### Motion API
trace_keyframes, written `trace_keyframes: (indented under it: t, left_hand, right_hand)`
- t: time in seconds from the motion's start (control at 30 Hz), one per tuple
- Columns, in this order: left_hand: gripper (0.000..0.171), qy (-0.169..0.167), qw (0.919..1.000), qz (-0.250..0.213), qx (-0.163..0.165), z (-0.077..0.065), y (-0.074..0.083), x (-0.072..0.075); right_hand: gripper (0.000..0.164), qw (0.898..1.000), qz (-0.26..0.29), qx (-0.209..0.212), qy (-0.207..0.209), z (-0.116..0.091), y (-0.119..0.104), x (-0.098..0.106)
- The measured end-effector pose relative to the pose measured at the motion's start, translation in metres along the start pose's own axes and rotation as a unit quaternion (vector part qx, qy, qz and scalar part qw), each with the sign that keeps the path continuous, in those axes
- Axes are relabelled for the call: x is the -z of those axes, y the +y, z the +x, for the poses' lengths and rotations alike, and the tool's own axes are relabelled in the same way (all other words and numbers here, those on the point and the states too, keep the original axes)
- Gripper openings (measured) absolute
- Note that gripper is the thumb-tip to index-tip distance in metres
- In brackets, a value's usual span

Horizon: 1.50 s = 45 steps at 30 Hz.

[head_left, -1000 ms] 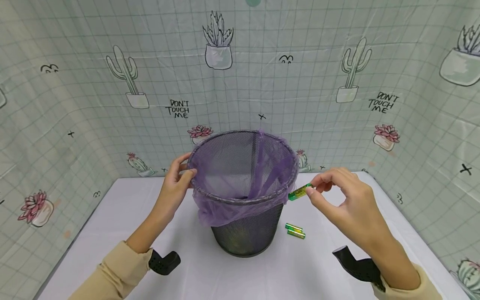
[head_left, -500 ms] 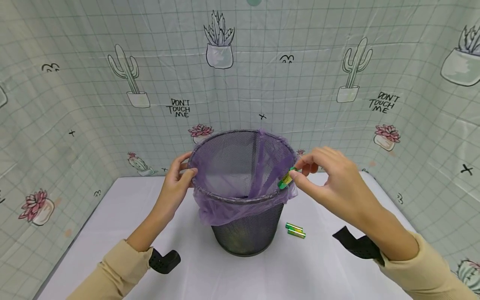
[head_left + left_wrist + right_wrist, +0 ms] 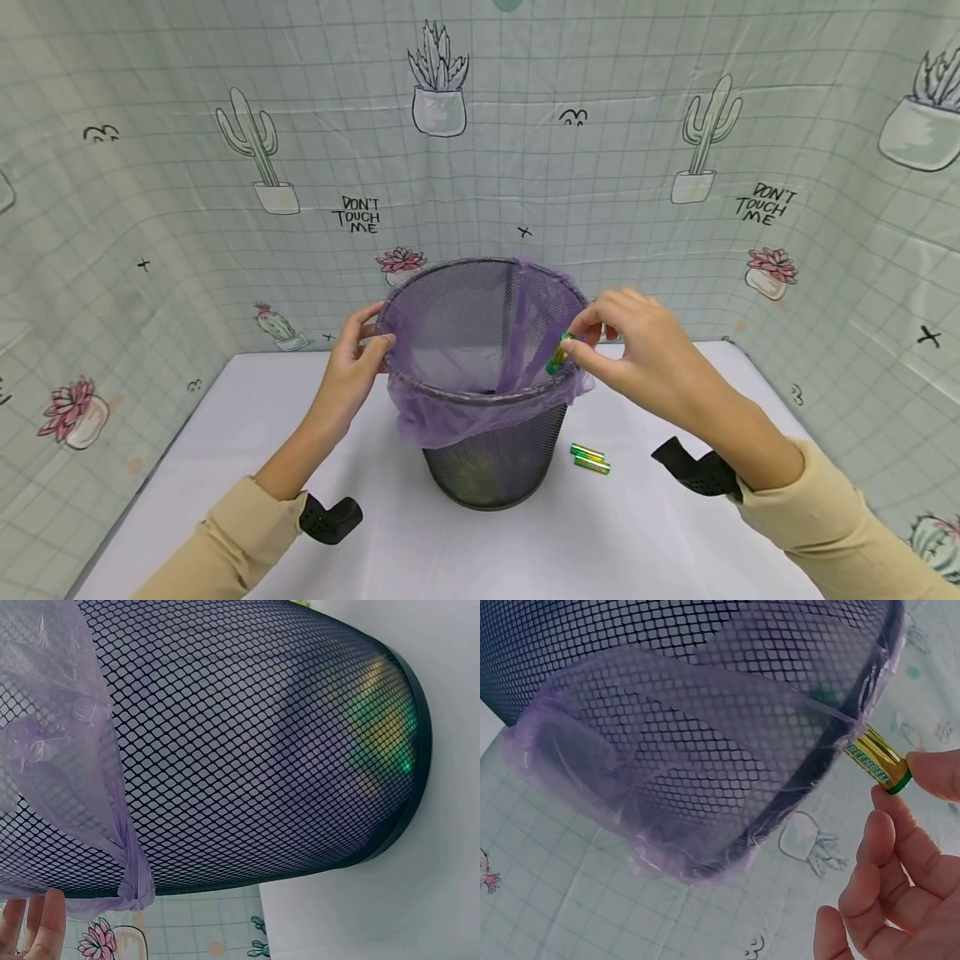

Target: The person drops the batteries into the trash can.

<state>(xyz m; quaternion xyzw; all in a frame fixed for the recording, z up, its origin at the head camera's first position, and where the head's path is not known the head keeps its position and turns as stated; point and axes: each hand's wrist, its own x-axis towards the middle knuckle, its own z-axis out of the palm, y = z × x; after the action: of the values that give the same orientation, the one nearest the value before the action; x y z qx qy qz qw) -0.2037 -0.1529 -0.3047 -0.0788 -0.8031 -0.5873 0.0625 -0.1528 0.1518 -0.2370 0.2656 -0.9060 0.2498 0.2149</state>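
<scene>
A black mesh wastebasket (image 3: 487, 471) stands upright on the table, its rim draped with a purple plastic bag (image 3: 450, 417). My left hand (image 3: 357, 350) grips the rim on the left, thumb inside and fingers outside. At the right side of the rim, my right hand (image 3: 637, 346) pinches a green and gold battery (image 3: 877, 759) between thumb and index finger. Its lower end dips inside the opening, partly hidden by the rim in the right wrist view. Through the mesh, green and yellow shapes (image 3: 382, 727) show blurred at the bottom of the basket.
Two more green and gold batteries (image 3: 591, 458) lie side by side on the white table (image 3: 300, 575), right of the basket. Behind stands a cloth backdrop (image 3: 600, 183) printed with cacti. Each wrist wears a black camera mount (image 3: 330, 521).
My right hand has moved left and up, carrying the battery from outside the basket to over its rim and tilting it steeper. The left hand stays on the rim.
</scene>
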Motion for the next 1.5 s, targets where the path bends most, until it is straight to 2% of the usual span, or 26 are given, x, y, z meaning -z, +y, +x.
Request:
trace_keyframes:
  t: [0.27, 0.4, 0.7, 0.83, 1.03, 1.23, 1.5]
  left_hand:
    - [0.051, 0.003, 1.0000, -0.002, -0.003, 0.002, -0.001, -0.001]
    - [0.051, 0.003, 1.0000, -0.003, -0.005, 0.002, -0.001, -0.001]
    - [0.050, 0.003, 1.0000, -0.006, -0.005, 0.003, -0.001, -0.002]
    - [0.051, 0.001, 1.0000, -0.006, -0.001, 0.003, 0.000, -0.002]
    - [0.051, 0.001, 1.0000, -0.005, 0.003, 0.002, 0.000, -0.002]
    - [0.050, 0.001, 1.0000, -0.006, 0.001, 0.001, 0.000, -0.002]
    - [0.050, 0.000, 1.0000, -0.007, -0.001, 0.001, -0.001, -0.001]
  right_hand:
    - [0.005, 1.000, 0.009, 0.000, -0.011, -0.005, 0.007, -0.005]
    - [0.007, 1.000, 0.009, -0.012, -0.011, -0.009, 0.011, -0.004]
    - [0.008, 1.000, 0.006, -0.014, 0.005, -0.014, 0.019, -0.004]
    - [0.011, 0.999, 0.020, -0.040, 0.012, -0.018, 0.024, -0.006]
    - [0.007, 0.996, 0.038, -0.076, 0.020, -0.026, 0.037, -0.013]
    - [0.010, 0.991, 0.038, -0.129, -0.007, -0.039, 0.054, -0.024]
    - [0.013, 0.985, 0.032, -0.166, -0.030, -0.057, 0.077, -0.040]
